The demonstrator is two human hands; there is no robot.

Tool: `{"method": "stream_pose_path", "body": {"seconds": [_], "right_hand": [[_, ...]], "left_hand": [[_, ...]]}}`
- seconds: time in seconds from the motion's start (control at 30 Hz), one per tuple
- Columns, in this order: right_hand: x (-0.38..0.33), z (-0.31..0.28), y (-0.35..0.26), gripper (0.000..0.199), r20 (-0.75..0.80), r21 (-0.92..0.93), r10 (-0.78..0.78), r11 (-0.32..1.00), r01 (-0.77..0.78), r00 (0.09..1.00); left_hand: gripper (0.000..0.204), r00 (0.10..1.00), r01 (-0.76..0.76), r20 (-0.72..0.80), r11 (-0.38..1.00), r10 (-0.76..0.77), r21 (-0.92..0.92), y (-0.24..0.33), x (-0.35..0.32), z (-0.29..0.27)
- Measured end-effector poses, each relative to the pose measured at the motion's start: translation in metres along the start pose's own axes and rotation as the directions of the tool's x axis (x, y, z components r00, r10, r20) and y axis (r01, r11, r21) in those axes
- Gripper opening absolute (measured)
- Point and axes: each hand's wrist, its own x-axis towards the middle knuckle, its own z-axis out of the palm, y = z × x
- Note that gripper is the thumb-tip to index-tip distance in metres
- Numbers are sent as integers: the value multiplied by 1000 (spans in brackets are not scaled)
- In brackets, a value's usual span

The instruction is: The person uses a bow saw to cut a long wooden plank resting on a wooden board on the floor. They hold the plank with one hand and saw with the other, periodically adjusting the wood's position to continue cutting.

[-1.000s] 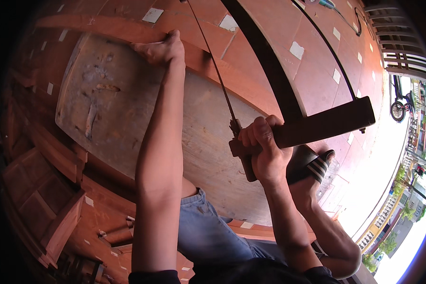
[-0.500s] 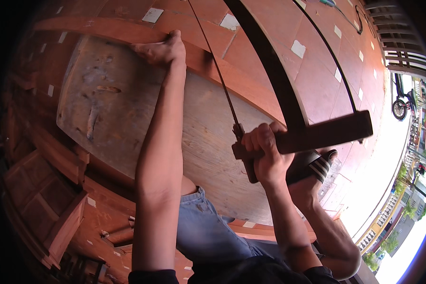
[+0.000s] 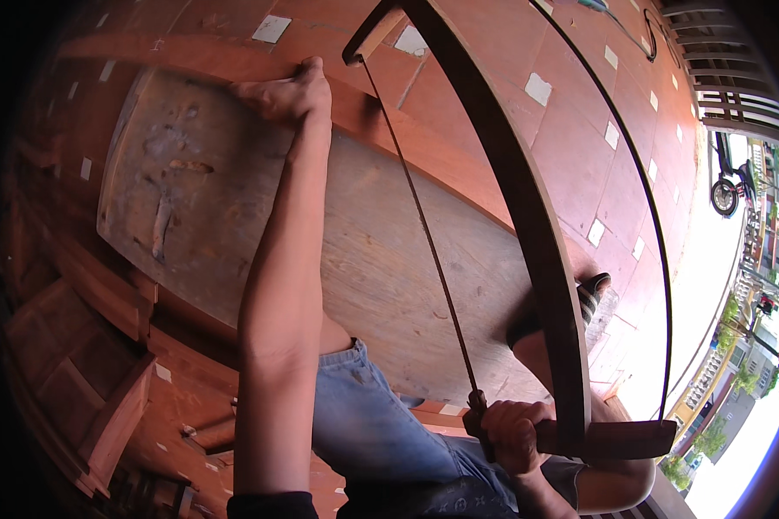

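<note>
Right hand point(image 3: 512, 430) clenches the frame saw point(image 3: 528, 225) at its near handle, the blade running away along the plank point(image 3: 381, 259). Left hand point(image 3: 290, 91) grips the plank's far edge, well ahead; the right is nearer the body.

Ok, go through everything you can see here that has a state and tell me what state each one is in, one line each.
Left hand: arm stretched out, gripping the far edge of the board.
Right hand: closed around the saw's handle.
Frame saw: held along the board, thin blade taut.
Wooden board: lying flat, surface worn and stained.
Foot in a sandal: resting at the board's right end.
</note>
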Motion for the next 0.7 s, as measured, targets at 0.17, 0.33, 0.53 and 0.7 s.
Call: {"method": "stream_pose_path", "body": {"seconds": [0.17,0.33,0.53,0.7], "right_hand": [[185,60,75,32,-30,98,-44,994,47,999],[203,73,66,32,-72,-23,30,999,-32,997],[22,3,14,33,9,-39,-26,999,26,1000],[44,5,31,32,18,-6,-27,1000,27,999]], "left_hand": [[98,1000,-22,-10,999,22,46,-2,-3,9],[104,998,0,70,1000,2,-27,-13,5,9],[104,996,60,65,998,-61,24,1,3,-3],[100,994,3,106,998,-9,57,1,-2,-1]]}}
